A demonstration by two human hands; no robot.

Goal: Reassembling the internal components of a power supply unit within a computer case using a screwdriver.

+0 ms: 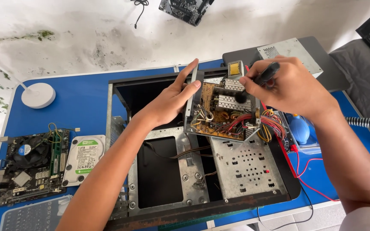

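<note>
An opened power supply unit (pixel 223 113) with a tan circuit board, finned heatsinks and a bundle of coloured wires is tilted up over an open metal computer case (pixel 159 171). My left hand (pixel 174 100) grips the unit's left metal wall. My right hand (pixel 287 85) holds a small black brush (pixel 260 81), and its bristle tip rests on the heatsinks inside the unit.
A motherboard (pixel 31 164) with fan and a hard drive (pixel 84 158) lie on the blue table (pixel 82 96) at left, a white round lamp base (pixel 38 95) behind them. A blue air blower (pixel 299 128), red leads and a grey metal cover (pixel 287 51) sit right.
</note>
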